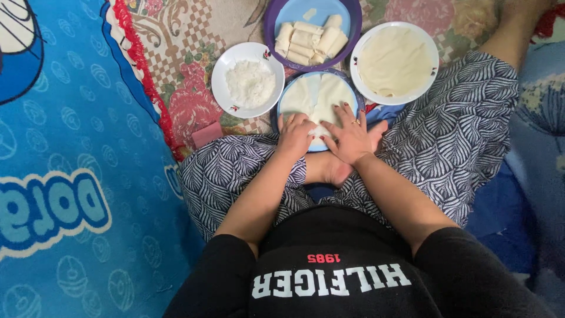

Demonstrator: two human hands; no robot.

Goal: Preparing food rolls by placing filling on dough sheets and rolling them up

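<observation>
Hands together at frame centre: left hand (294, 135) & right hand (352, 138) press flat on wrapper (318, 97), pinning near edge over filling; wrapper lies on blue plate (284, 97); rolls (306, 41) up top, rice bowl (248, 80) left, wrapper stack (394, 62) right.

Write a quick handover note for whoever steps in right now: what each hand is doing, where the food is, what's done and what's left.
Left hand and right hand: both press flat on the near edge of the wrapper, folding it on the blue plate; no closed grip.
Finished rolls lie on the purple-rimmed plate.
White bowl of rice sits left; white plate of unused wrappers sits right.
Done: several rolls. Left: this wrapper is not yet rolled; wrappers remain.
</observation>
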